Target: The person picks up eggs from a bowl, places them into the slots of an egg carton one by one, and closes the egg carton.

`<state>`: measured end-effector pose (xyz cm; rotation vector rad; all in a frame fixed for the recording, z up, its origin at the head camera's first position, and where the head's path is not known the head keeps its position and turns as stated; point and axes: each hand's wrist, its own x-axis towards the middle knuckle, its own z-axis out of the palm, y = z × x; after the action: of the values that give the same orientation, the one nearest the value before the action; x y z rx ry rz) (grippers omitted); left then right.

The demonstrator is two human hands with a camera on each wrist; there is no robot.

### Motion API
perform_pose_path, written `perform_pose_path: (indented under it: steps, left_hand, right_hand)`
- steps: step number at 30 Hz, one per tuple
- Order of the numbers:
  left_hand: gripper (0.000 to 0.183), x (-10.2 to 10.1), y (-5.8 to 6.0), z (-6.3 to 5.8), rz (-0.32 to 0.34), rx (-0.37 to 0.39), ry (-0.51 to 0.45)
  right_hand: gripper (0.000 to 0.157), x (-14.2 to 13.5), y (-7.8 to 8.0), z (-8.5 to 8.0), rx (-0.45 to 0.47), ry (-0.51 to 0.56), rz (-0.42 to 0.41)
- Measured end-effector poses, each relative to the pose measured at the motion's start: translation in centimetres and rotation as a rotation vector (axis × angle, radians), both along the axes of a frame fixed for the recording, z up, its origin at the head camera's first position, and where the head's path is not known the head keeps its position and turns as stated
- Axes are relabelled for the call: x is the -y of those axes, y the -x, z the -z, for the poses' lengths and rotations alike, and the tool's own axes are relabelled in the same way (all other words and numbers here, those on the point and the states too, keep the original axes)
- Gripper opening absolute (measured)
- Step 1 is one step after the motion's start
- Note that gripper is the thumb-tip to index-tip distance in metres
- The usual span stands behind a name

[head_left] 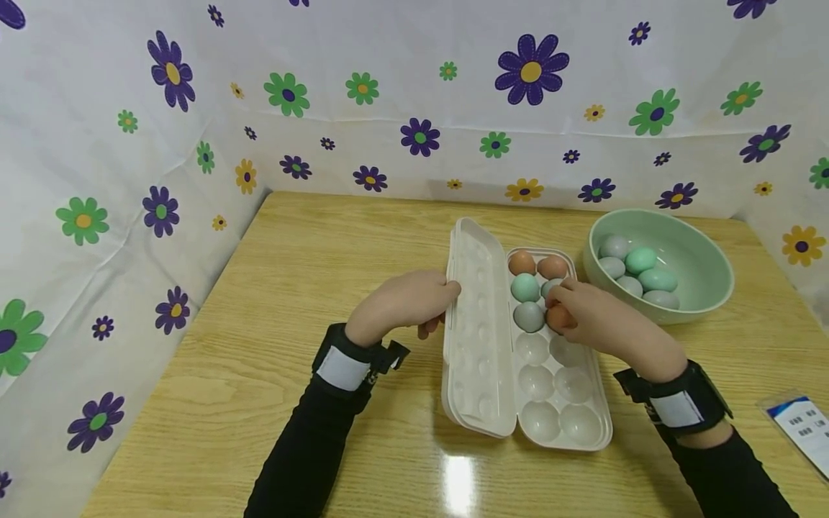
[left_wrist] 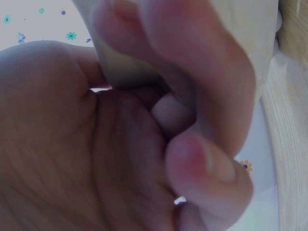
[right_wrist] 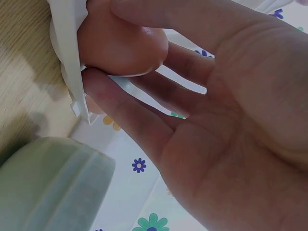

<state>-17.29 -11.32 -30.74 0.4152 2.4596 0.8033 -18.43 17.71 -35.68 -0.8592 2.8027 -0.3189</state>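
A white egg carton (head_left: pixel 479 338) lies open on the table, its lid to the left and its cups to the right. My left hand (head_left: pixel 408 306) pinches the outer edge of the lid between thumb and curled fingers. With its fingertips, my right hand (head_left: pixel 599 324) holds a brown egg (right_wrist: pixel 122 43) at the right cup of the third row. Beside that egg sits a grey egg (head_left: pixel 529 316). Farther back in the carton are a green egg (head_left: pixel 525 288), a partly hidden pale egg (head_left: pixel 551 286) and two brown eggs, one at the far left (head_left: pixel 521 262).
A pale green bowl (head_left: pixel 702 270) stands right of the carton, close to my right forearm, with several grey and green eggs inside. A printed packet (head_left: pixel 803 428) lies at the right edge of the wooden table (head_left: pixel 311 259). Flowered cloth (head_left: pixel 388 72) hangs behind.
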Motion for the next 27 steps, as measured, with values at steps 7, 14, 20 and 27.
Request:
perform_pose_path:
  steps: [7, 14, 20, 27]
  left_hand:
    - [0.045, -0.07, -0.20, -0.07, 0.007, -0.003, 0.006]
    - [0.045, 0.06, -0.16, 0.11, 0.006, -0.010, -0.004]
    - [0.046, 0.01, -0.22, -0.15, 0.006, -0.008, -0.001]
    - [0.045, -0.10, -0.22, -0.21, 0.003, -0.004, -0.003]
  right_hand:
    - [0.032, 0.03, -0.29, -0.02, -0.006, 0.007, 0.015]
    - [0.025, -0.04, -0.29, -0.41, -0.025, 0.049, 0.024]
    - [0.027, -0.20, -0.18, -0.40, -0.008, 0.045, 0.033]
    - [0.027, -0.24, -0.13, -0.29, -0.013, 0.040, 0.033]
